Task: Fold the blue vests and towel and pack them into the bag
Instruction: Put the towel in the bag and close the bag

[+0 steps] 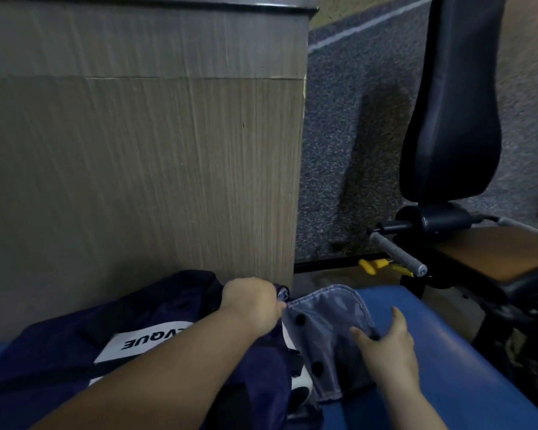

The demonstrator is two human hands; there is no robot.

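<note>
A dark navy bag [156,318] with a white label lies on a blue padded bench [466,361], pushed against a wooden cabinet. My left hand [252,301] grips the bag's edge at its right end, fingers curled over the fabric. A folded pale blue-grey vest [326,333] with black round buttons lies beside the bag's opening, its left edge at the bag's rim. My right hand [389,346] rests on the vest's right side, fingers spread and mostly straight. A white item with black marks shows under the vest near the bag's mouth. No towel is visible.
A tall wood-grain cabinet [143,156] stands directly behind the bag. To the right is gym equipment with a black padded backrest [454,97], a grey handle bar [398,252] and a yellow pin [373,264]. Speckled grey floor lies beyond.
</note>
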